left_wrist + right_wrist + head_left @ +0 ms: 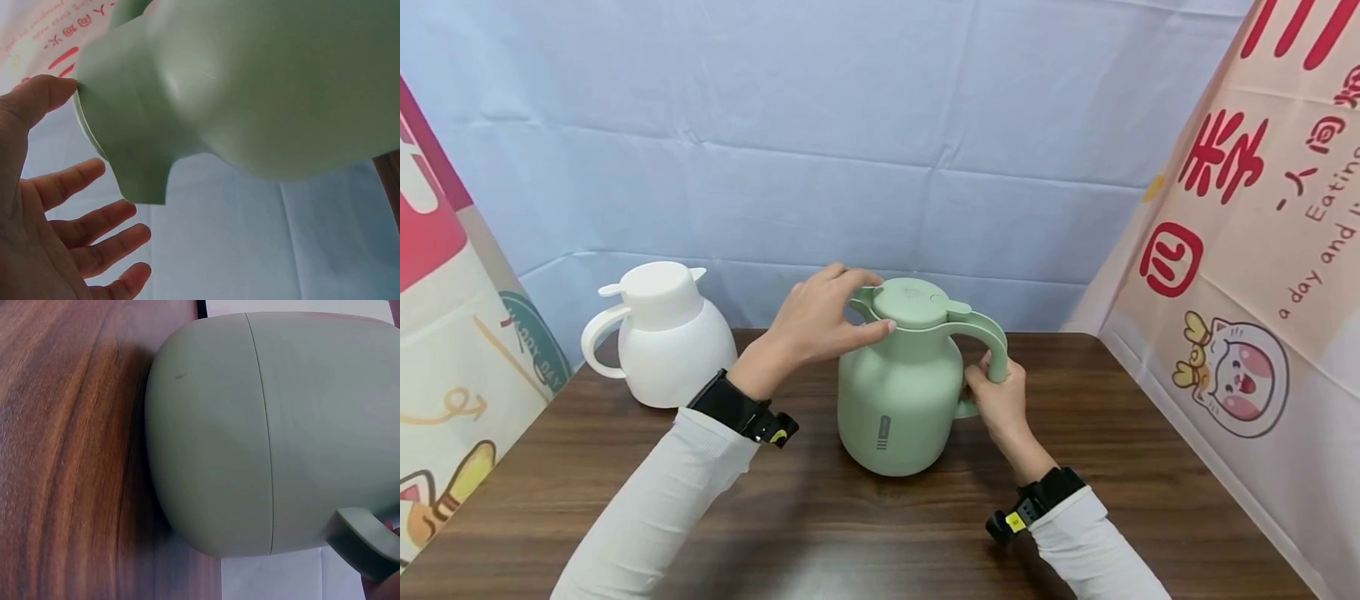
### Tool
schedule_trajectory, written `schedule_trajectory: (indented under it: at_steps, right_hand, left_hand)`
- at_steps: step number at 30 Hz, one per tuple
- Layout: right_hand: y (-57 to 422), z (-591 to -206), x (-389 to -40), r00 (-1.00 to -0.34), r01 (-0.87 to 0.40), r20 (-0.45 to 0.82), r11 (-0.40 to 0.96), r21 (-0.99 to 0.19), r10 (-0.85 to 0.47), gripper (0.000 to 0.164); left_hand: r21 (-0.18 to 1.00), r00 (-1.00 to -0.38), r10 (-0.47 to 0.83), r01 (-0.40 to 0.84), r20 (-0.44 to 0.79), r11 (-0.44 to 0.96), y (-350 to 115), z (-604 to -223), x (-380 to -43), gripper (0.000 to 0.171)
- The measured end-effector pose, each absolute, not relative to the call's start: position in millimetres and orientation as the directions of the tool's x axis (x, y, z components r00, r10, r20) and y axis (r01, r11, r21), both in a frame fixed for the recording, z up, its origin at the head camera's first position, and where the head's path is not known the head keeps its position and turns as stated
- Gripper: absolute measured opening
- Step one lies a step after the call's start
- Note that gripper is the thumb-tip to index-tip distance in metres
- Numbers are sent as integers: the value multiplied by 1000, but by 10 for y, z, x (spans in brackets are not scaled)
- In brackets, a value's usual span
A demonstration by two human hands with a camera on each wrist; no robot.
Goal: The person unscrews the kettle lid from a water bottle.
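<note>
A light green thermal jug (898, 392) stands upright on the table in the head view, its lid (912, 302) in place and its spout towards the left. My right hand (1002, 400) grips the jug's curved handle (981, 327) on the right side. At the spout side, my left hand (822, 318) has its fingers spread and fairly straight. In the left wrist view its thumb (53, 94) touches the lid's rim, while the other fingers lie near the spout (147, 181). Only a bit of the right hand shows at the right wrist view's lower right edge.
A white jug (679, 346) with a handle stands to the left, near the table's back edge. The dark wood table (880, 533) ends at a pale blue cloth (820, 125) behind. Printed cloths with red lettering (1225, 154) hang at both sides.
</note>
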State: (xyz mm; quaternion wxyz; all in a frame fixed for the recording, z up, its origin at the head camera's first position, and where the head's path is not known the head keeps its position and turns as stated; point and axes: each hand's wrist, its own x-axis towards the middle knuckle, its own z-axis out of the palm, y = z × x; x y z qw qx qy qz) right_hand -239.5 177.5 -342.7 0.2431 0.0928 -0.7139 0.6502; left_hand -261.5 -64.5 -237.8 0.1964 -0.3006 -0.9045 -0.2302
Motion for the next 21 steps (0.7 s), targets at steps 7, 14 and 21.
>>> schedule_trajectory:
  at_steps: [7, 14, 21]
  right_hand:
    - [1786, -3435, -2379, -862, -450, 473, 157, -879, 183, 23]
    - [1792, -3434, -2380, -861, -448, 473, 161, -879, 187, 23]
    - [1778, -3444, -2393, -860, -447, 472, 158, -880, 195, 24]
  left_hand:
    - [270, -676, 516, 708, 526, 652, -522, -2364, -2617, 46]
    - [229, -648, 549, 731, 529, 643, -388, -2301, -2613, 44]
    - [231, -661, 579, 731, 478, 643, -255, -2252, -2655, 39]
